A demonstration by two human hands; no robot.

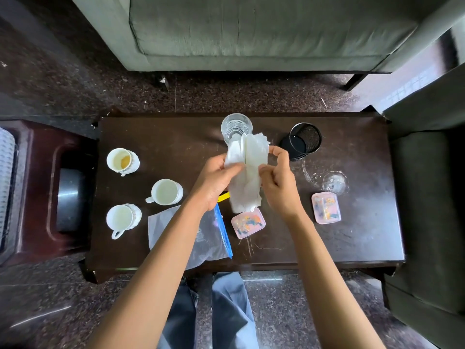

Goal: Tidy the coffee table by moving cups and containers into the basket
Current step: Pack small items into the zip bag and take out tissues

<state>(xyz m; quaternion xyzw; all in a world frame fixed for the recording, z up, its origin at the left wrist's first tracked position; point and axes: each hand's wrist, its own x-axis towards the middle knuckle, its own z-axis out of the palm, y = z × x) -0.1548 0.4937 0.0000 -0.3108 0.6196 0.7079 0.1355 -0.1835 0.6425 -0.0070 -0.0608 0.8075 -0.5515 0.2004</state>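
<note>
Over the middle of the dark coffee table [176, 137], my left hand [214, 180] and my right hand [279, 185] both hold a crumpled white paper tissue [247, 170], each pinching one side. Three white cups stand at the table's left: one with brown residue [122, 161], one in the middle [166, 192] and one nearer me [122, 219]. Two pink lidded containers lie near the front, one under the tissue [247, 225] and one to the right [326, 207]. A clear glass [236, 127] stands behind the tissue.
A black mesh pen holder [303, 141] stands at the back right. A clear zip bag with a blue strip [198, 238] lies under my left forearm. A dark red stool [50, 187] stands left of the table, a grey sofa [251, 34] behind, an armchair [427, 197] at right.
</note>
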